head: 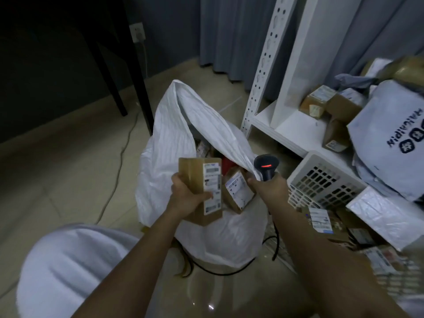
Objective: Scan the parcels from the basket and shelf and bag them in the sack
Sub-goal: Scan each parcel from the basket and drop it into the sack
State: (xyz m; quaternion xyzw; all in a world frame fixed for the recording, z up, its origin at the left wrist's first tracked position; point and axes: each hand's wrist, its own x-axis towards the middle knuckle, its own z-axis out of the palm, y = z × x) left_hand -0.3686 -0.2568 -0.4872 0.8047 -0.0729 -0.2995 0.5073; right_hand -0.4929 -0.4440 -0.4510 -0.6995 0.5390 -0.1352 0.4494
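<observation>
My left hand (pixel 187 198) grips a brown cardboard parcel (pixel 202 189) by its lower left side, with the fingers curled around it and the white shipping label (pixel 212 188) turned up to me. I hold it just above the open mouth of the white sack (pixel 165 143), which stands on the floor between my arms. My right hand (pixel 269 185) is closed around the handle of the black scanner (pixel 266 167); its red light is on, and the head sits near the right edge of the sack, beside the parcel but not touching it. Inside the sack I see another labelled box (pixel 238 191) and some more below it. The white basket (pixel 325 180) lies to my right with parcels in it, and the white shelf (pixel 296 125) behind it carries more boxes and a big grey mail bag (pixel 394 136).

I think I am at the scanning step for this parcel. Next I should aim the scanner at the barcode, then lower the parcel into the sack and let go.
</observation>
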